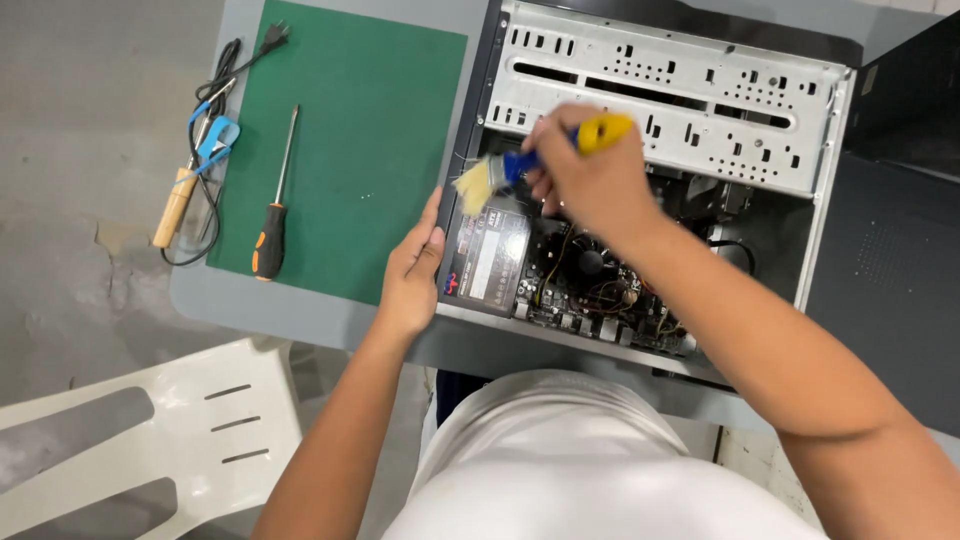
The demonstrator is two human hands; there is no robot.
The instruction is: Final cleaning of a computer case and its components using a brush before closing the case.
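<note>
Right hand [590,180] fisted in a grip, left hand [412,270] flat, fingers extended

A repair workshop: an opened computer case [660,150], green work mat [350,140], screwdriver [275,200] and soldering iron [190,180] on a grey table [300,310].

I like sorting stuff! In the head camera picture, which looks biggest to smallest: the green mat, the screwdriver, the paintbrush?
1. Green mat, by far.
2. Screwdriver.
3. Paintbrush in the right hand, though the hand hides part, so this is unsure.

I see a grey table [300,318] over cracked concrete floor [80,200]; white plastic chair [150,440] off its near-left corner.
</note>
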